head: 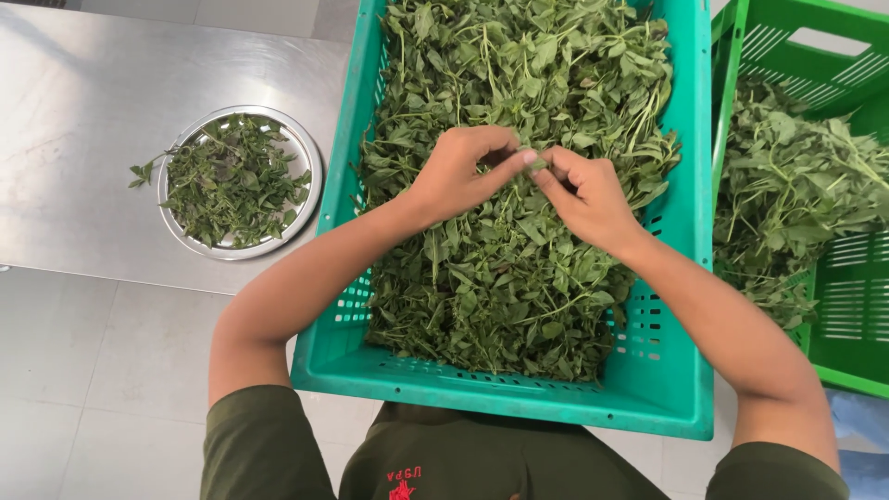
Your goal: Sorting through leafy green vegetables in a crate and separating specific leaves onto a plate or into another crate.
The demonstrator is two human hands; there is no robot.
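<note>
A teal plastic crate (681, 306) sits in front of me, heaped with leafy green stems (500, 278). Over the middle of the heap my left hand (460, 171) and my right hand (585, 193) meet fingertip to fingertip. Between them they pinch a small sprig of leaves (538, 163), each hand closed on one side of it. Both forearms reach in over the crate's near rim.
A round metal plate (306, 153) with picked green leaves lies on a steel table (83, 102) to the left. A brighter green crate (847, 366) holding more leafy stems stands at the right. Pale floor tiles (102, 370) show below the table.
</note>
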